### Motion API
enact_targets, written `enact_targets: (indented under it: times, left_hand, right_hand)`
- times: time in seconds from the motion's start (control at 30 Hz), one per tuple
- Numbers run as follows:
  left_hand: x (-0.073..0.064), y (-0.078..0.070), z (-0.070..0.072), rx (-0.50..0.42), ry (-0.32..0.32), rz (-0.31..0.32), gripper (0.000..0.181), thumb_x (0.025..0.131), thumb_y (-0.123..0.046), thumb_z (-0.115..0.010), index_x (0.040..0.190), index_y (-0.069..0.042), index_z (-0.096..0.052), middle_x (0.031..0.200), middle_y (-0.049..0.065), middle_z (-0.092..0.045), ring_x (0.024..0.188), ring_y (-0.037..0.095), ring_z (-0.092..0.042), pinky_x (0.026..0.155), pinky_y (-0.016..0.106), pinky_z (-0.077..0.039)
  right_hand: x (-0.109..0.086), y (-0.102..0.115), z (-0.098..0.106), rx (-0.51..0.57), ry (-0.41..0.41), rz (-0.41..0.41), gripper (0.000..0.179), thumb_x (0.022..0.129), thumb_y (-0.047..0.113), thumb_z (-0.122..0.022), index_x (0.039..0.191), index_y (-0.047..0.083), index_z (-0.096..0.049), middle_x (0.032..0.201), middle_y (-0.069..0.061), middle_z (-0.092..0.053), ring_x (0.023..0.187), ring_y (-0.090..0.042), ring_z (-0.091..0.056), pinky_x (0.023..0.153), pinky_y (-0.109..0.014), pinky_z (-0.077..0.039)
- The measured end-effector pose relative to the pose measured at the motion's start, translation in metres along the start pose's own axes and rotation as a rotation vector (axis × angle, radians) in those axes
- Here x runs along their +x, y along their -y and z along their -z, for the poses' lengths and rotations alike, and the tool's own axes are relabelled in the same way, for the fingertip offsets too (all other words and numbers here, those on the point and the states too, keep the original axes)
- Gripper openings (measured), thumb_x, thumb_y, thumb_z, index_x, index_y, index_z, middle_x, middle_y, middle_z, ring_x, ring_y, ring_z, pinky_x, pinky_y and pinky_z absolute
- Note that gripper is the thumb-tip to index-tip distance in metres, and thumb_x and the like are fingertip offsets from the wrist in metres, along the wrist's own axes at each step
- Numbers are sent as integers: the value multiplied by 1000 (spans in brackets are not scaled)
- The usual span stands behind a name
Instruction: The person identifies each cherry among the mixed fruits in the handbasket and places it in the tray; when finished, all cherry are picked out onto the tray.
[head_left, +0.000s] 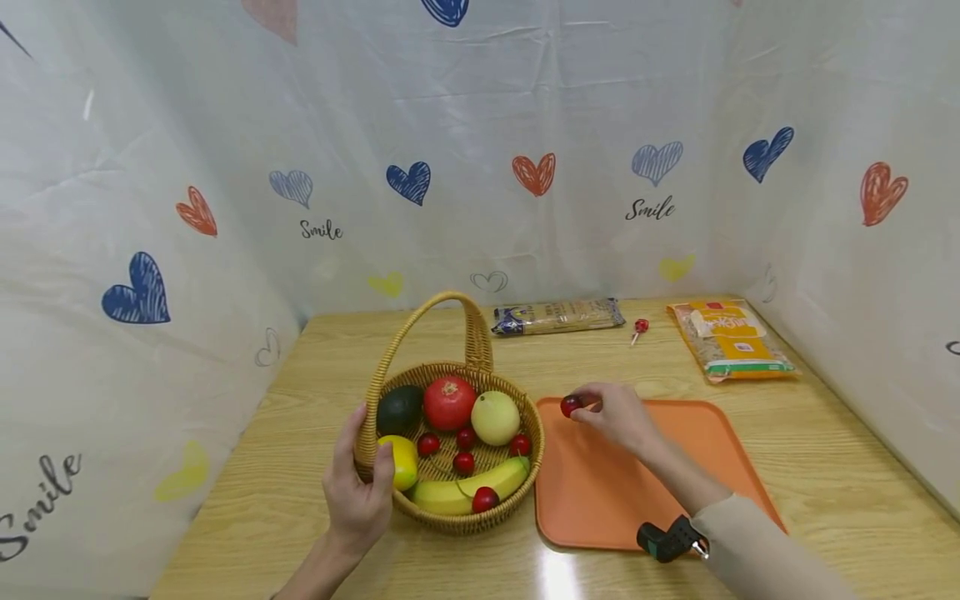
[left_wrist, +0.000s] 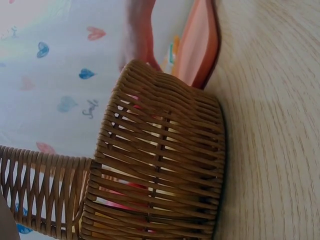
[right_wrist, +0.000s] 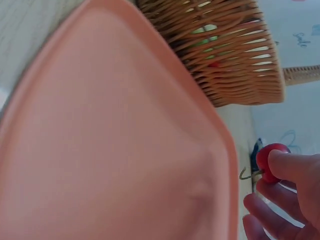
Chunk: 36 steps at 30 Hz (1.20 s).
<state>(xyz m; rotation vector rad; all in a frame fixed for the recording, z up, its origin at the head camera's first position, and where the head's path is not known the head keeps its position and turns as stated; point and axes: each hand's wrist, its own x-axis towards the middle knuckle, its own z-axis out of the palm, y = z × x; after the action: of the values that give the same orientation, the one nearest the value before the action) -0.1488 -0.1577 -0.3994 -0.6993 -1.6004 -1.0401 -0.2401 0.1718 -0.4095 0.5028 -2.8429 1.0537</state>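
Left hand [head_left: 358, 498] grips the tan wicker basket [head_left: 465, 525] holding five red cherries [head_left: 463, 463]; right hand [head_left: 617, 414] pinches a sixth cherry [head_left: 570, 406], still outside, by the orange tray's [head_left: 596, 496] far-left corner.

I see room for the right hand [head_left: 611, 412] above the orange tray [head_left: 607, 492]; leftward, the basket's wall [head_left: 480, 523] blocks a low pass, and its arched handle [head_left: 477, 340] rises over the far-left side
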Motion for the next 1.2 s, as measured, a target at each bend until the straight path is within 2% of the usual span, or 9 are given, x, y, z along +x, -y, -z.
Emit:
enact_targets:
  times: [0.2,0.5,0.73,1.0,1.2]
  left_hand:
    - [1,0,-1,-2,-6,-3,48,98,-17,-53,121,23,-41,119,28,-56,106,11,-57,88,18,-47]
    - [0,0,0,9,-7,-8,49,98,-18,-52,121,24,-41,119,28,-57,104,10,-58,88,18,-47]
    - [-1,0,1,18,-12,0,49,98,-19,-53,121,23,-42,117,26,-58,100,7,-58,87,17,-48]
    - [0,0,0,-7,-11,-15,48,97,-16,-53,121,24,-41,114,33,-57,102,9,-58,86,17,-48]
    - [1,0,0,-2,-8,-17,48,98,-16,-52,121,24,-41,113,34,-56,103,9,-58,87,18,-48]
  right_hand:
    - [-4,-8,-13,-52,56,-9,21,81,11,-73,101,6,-72,82,-1,-69,67,-10,-60,59,-29,-50]
    - [-6,-9,-27,-66,87,-29,19,79,12,-75,97,9,-71,78,3,-65,72,-11,-58,62,-30,-49]
    - [-7,-7,-29,-58,88,-39,19,79,10,-74,97,6,-72,79,2,-64,68,-10,-54,59,-29,-47]
    - [-8,-6,-30,-74,95,-53,20,79,9,-72,98,5,-72,76,4,-63,65,-9,-53,58,-28,-46]
    - [-7,-5,-27,-78,103,-71,30,78,10,-73,106,0,-69,80,-1,-64,69,-11,-55,59,-29,-48]
